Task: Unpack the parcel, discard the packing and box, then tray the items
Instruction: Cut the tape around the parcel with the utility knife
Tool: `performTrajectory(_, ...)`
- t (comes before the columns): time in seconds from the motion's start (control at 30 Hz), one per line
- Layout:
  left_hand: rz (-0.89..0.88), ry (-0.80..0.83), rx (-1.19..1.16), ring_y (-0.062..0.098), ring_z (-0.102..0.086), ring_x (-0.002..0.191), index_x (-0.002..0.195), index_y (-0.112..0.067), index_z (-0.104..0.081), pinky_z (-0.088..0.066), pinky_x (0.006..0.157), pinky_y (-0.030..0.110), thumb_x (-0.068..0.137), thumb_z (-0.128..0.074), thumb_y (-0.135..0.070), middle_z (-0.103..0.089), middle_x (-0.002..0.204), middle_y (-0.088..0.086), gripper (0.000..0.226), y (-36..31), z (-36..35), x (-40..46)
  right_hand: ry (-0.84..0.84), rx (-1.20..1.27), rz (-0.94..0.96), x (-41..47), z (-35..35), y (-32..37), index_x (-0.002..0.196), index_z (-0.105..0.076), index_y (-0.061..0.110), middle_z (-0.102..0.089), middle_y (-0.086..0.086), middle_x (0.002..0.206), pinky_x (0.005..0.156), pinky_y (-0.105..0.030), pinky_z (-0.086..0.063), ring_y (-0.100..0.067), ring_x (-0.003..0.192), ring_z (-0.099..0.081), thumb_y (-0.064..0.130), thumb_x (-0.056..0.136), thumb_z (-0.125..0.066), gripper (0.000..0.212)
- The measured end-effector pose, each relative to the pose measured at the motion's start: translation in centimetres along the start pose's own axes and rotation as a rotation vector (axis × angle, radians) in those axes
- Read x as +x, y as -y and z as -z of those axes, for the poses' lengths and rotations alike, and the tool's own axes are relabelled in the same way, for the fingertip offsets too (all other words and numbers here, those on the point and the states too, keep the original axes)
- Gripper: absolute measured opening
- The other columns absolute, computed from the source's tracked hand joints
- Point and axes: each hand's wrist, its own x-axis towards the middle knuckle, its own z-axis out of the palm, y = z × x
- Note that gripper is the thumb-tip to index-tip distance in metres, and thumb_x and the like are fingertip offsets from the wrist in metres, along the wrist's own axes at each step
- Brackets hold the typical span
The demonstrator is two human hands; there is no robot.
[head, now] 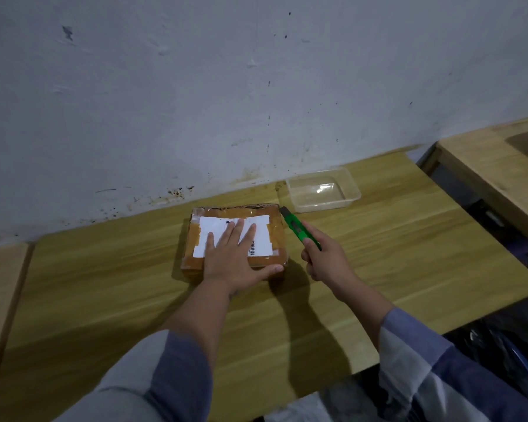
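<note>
A flat cardboard parcel (pixel 195 254), wrapped in brown tape and bearing a white shipping label, lies on the wooden table (pixel 378 254) near the wall. My left hand (pixel 235 260) presses flat on its top, fingers spread, thumb along the near edge. My right hand (pixel 326 260) grips a green utility knife (pixel 299 228); its tip sits at the parcel's far right corner. A clear plastic tray (pixel 323 190), with nothing in it, stands just beyond the knife against the wall.
A second wooden table (pixel 494 166) stands at the right across a narrow gap. Dark bags (pixel 500 345) lie on the floor below the table's right edge. The wall runs close behind the parcel. Another wooden surface (pixel 0 269) adjoins at the left.
</note>
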Motion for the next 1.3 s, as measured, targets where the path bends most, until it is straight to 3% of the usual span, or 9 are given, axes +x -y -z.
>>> performTrajectory(0.17,-0.004,-0.003,0.000,0.014,0.013,0.147,0.152,-0.035,0.002,0.005,0.118,0.053,0.060,-0.018,-0.095,0.009,0.161,-0.005,0.112,0.0,0.0,0.0,-0.018,-0.050,0.018,0.2,-0.4,0.1,0.141,-0.037,0.035,-0.044,0.014,0.081,0.049,-0.016,-0.034,0.000,0.062,-0.042,0.017,0.100,-0.040,0.046)
performTrajectory(0.3,0.008,0.007,-0.012,0.015,0.013,0.147,0.152,-0.034,0.002,0.005,0.118,0.053,0.062,-0.020,-0.094,0.009,0.161,-0.005,0.110,-0.1,0.0,0.0,-0.061,-0.152,0.041,0.6,-1.0,0.6,0.142,-0.038,0.033,-0.050,0.002,0.102,0.060,-0.016,-0.039,0.002,0.072,-0.042,0.017,0.099,-0.041,0.046)
performTrajectory(0.37,0.018,0.012,-0.010,0.015,0.013,0.147,0.152,-0.034,0.003,0.005,0.118,0.053,0.065,-0.023,-0.093,0.010,0.161,-0.004,0.108,-0.1,0.1,0.0,-0.080,-0.248,0.080,0.4,-1.2,0.9,0.143,-0.038,0.031,-0.060,-0.004,0.120,0.074,-0.023,-0.045,-0.012,0.095,-0.059,0.017,0.099,-0.042,0.047)
performTrajectory(0.43,0.026,0.008,-0.004,0.015,0.013,0.147,0.152,-0.034,0.003,0.005,0.118,0.052,0.067,-0.025,-0.092,0.010,0.161,-0.004,0.107,0.0,0.1,0.2,-0.100,-0.353,0.116,0.3,-1.4,1.3,0.143,-0.037,0.030,-0.058,-0.003,0.133,0.083,-0.026,-0.046,-0.022,0.112,-0.059,0.017,0.099,-0.042,0.047)
performTrajectory(0.6,0.032,0.009,0.011,0.015,0.012,0.147,0.152,-0.033,0.002,0.005,0.118,0.052,0.067,-0.027,-0.091,0.010,0.161,-0.005,0.106,-0.1,-0.1,0.5,-0.103,-0.422,0.088,0.6,-1.9,2.4,0.143,-0.039,0.030,-0.060,-0.008,0.128,0.072,-0.026,-0.046,-0.020,0.096,-0.061,0.016,0.098,-0.040,0.047)
performTrajectory(0.97,0.046,0.006,0.023,0.016,0.012,0.148,0.152,-0.032,0.001,0.005,0.117,0.052,0.069,-0.025,-0.091,0.009,0.161,-0.004,0.105,-0.4,-0.1,0.1,-0.037,-0.489,0.068,-1.8,-0.4,2.4,0.142,-0.040,0.028,-0.057,-0.008,0.134,0.084,-0.031,-0.049,-0.025,0.112,-0.059,0.014,0.096,-0.042,0.048)
performTrajectory(1.17,0.046,0.016,0.016,0.015,0.012,0.148,0.152,-0.033,0.002,0.006,0.118,0.051,0.069,-0.027,-0.090,0.009,0.161,-0.005,0.105,-0.5,0.0,0.1,-0.080,-0.670,0.079,-3.2,-1.5,2.2,0.143,-0.032,0.036,-0.066,-0.009,0.112,0.080,-0.041,-0.056,-0.024,0.096,-0.063,0.019,0.096,-0.040,0.051)
performTrajectory(1.3,0.048,0.020,0.020,0.015,0.012,0.148,0.152,-0.033,0.003,0.005,0.118,0.052,0.070,-0.028,-0.089,0.009,0.161,-0.005,0.104,-0.3,0.2,0.1,-0.046,-0.766,0.064,-3.6,-1.3,2.9,0.145,-0.027,0.035,-0.065,-0.011,0.109,0.075,-0.037,-0.055,-0.025,0.093,-0.063,0.016,0.096,-0.040,0.054)
